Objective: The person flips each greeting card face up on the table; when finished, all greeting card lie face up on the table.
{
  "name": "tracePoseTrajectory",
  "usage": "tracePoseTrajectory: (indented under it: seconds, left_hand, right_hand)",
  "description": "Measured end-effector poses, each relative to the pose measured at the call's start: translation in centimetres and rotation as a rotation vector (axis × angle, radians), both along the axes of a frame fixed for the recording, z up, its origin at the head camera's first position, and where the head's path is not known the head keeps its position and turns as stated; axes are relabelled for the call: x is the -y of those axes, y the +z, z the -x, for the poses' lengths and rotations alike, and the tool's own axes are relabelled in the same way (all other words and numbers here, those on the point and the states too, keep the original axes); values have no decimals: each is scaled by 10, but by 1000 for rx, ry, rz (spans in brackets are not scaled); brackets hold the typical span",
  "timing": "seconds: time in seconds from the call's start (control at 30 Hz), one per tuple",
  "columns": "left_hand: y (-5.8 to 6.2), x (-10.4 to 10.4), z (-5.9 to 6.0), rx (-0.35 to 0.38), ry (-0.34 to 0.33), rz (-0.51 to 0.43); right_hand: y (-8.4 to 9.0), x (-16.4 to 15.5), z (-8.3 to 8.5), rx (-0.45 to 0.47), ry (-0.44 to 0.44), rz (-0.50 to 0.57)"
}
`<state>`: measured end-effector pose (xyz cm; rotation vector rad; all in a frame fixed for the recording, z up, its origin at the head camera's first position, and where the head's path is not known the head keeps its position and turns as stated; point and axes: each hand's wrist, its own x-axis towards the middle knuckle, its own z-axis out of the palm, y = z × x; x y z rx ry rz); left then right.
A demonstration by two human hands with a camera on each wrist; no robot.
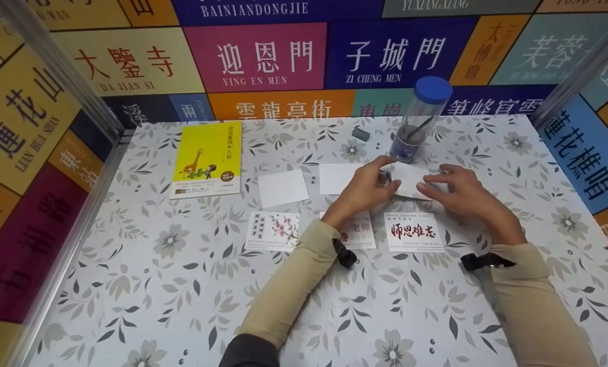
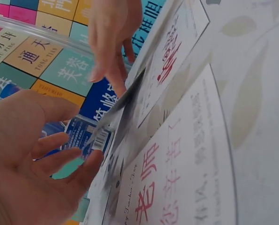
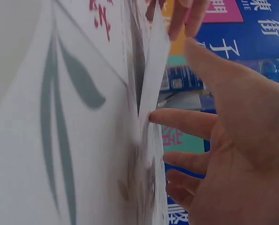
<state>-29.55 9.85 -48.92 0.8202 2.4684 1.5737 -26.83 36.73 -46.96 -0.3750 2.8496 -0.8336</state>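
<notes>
A white card [image 1: 410, 179] lies between my two hands, slightly tilted, with its near edge off the table. My left hand [image 1: 367, 184] is at the card's left side, thumb and fingers spread apart; whether a fingertip touches it is unclear. At the card's other side, my right hand [image 1: 459, 191] has its index fingertip against the surface in the right wrist view [image 3: 181, 119]. Nearer me lie printed cards: one with red characters [image 1: 413, 232], one with blossoms [image 1: 275, 232], and one [image 1: 361, 233] partly hidden by the left arm. Two blank white cards [image 1: 283, 187] [image 1: 334, 177] lie behind.
Just behind the card stands a clear cylinder [image 1: 420, 120] with a blue lid and a thin stick inside. A small grey-green block [image 1: 361, 133] lies near it. A yellow book [image 1: 208, 158] is at the left. Lettered panels [image 1: 268, 58] border the flowered tabletop [image 1: 181, 300].
</notes>
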Motion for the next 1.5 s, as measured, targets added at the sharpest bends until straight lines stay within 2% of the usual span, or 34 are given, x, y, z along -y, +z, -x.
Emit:
tracePoseTrajectory:
  seconds: [0.07, 0.3, 0.47, 0.53, 0.63, 0.73, 0.8, 0.87, 0.9, 1.0, 1.07, 1.13, 1.2, 1.4, 1.5]
  left_hand:
    - [0, -2, -1, 21, -34, -84]
    - [4, -6, -3, 282, -202, -457]
    - [4, -6, -2, 304, -249, -539]
    - [2, -4, -1, 267, -228, -516]
    - [-2, -3, 0, 188, -158, -451]
    - [-6, -2, 2, 123, -90, -371]
    - [-7, -1, 3, 83, -61, -296]
    - [-8, 1, 3, 47, -66, -167]
    - [-8, 3, 3, 28, -92, -87]
    - [-7, 5, 4, -49, -218, 131]
    - [-7, 5, 5, -94, -310, 202]
    - [-8, 5, 5, -120, -346, 227]
    - [-9, 5, 5, -107, -339, 234]
    - [-12, 10, 4, 25, -279, 229]
    - [-13, 11, 4, 56, -270, 209]
  right_hand:
    - [2, 9, -3, -25, 3, 35]
    - [10, 30, -10, -96, -74, 135]
    - [21, 37, -14, -203, -96, 200]
    - [25, 40, -14, -258, -120, 274]
    - [27, 42, -12, -325, -177, 404]
    - [23, 40, -9, -299, -222, 505]
    - [17, 36, -6, -248, -247, 505]
    - [11, 30, -4, -200, -263, 407]
    - [7, 27, -4, -178, -259, 337]
    - [-1, 19, -2, -110, -218, 106]
    - [-4, 15, -2, -67, -182, -23]
    - [-4, 12, -1, -8, -154, -91]
    - [-3, 12, -2, 4, -121, -125]
    - [-6, 12, -1, -55, 49, -107]
    - [-7, 12, -1, -49, 59, -104]
